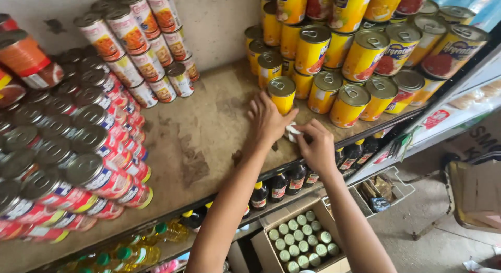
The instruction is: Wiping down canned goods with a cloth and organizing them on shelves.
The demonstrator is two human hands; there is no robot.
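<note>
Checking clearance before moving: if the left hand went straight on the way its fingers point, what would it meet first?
The left hand already touches the lone yellow can ahead of it; going on would push that can toward the stacked yellow cans behind, though depth is unclear.

Soft, even daylight filled the view, brightest right of the wooden shelf [209,132], where the floor looked pale. Tin lids above the shelf caught mild glare. Below the shelf, the lower racks sat in shadow. Wide-lens bending curved the shelf's edge; corners blurred slightly.
</note>
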